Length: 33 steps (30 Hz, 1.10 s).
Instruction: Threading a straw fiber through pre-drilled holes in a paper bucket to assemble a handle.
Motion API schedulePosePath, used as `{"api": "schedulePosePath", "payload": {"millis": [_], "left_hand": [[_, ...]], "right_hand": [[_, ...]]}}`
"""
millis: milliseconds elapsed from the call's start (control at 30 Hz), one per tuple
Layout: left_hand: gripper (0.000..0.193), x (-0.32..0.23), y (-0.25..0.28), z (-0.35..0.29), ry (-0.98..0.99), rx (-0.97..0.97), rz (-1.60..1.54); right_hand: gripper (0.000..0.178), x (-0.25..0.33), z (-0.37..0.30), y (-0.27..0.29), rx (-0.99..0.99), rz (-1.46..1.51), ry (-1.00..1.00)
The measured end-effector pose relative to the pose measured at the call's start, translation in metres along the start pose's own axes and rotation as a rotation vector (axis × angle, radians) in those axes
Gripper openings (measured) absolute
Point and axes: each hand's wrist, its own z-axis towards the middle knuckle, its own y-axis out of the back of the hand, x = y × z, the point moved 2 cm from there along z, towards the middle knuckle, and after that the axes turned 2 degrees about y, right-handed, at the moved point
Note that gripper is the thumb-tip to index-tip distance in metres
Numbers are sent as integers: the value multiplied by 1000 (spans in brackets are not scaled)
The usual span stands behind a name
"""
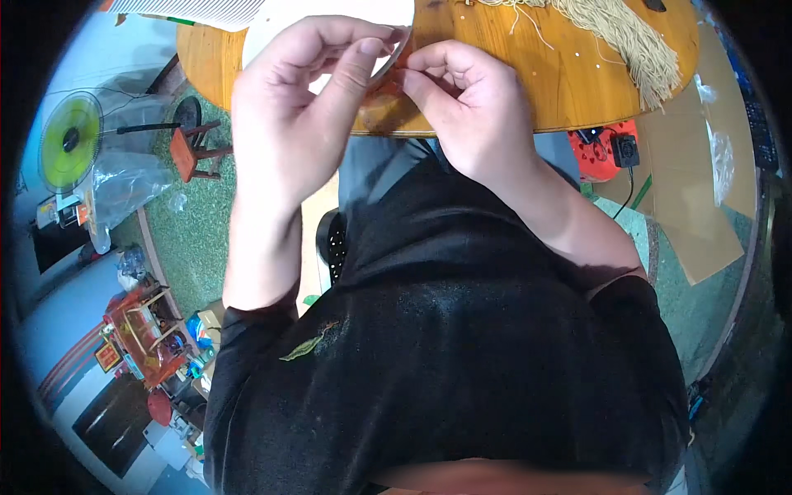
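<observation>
Over the near edge of a round wooden table (569, 91), both of my hands are raised close together. My left hand (301, 111) is curled, thumb and forefinger pinched at the rim of a round white disc (355, 10); what the fingertips hold is too small to tell. My right hand (478, 107) pinches with thumb and forefinger just right of the left fingertips, and its hold is likewise unclear. The disc lies behind my left hand and is partly hidden by it. To the far right lies a bundle of beige cords (635, 49).
A white ribbed sheet (198, 10) lies at the table's far left. On the floor are a small orange stool (188, 153), a green fan (70, 140), a red stool (606, 157) with a black device (625, 150), and flattened cardboard (693, 181) on the right.
</observation>
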Motion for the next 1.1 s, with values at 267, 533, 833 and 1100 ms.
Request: {"api": "schedulePosePath", "payload": {"millis": [267, 533, 833, 1100], "left_hand": [[11, -2, -6, -2, 67, -54, 167], [18, -12, 5, 3, -65, 215, 447], [23, -3, 6, 0, 90, 156, 131], [12, 1, 13, 10, 248, 219, 41]], "right_hand": [[13, 16, 6, 17, 251, 34, -135], [7, 78, 36, 61, 436, -427, -35], [11, 69, 68, 48, 229, -136, 853], [9, 64, 77, 35, 210, -93, 848]]}}
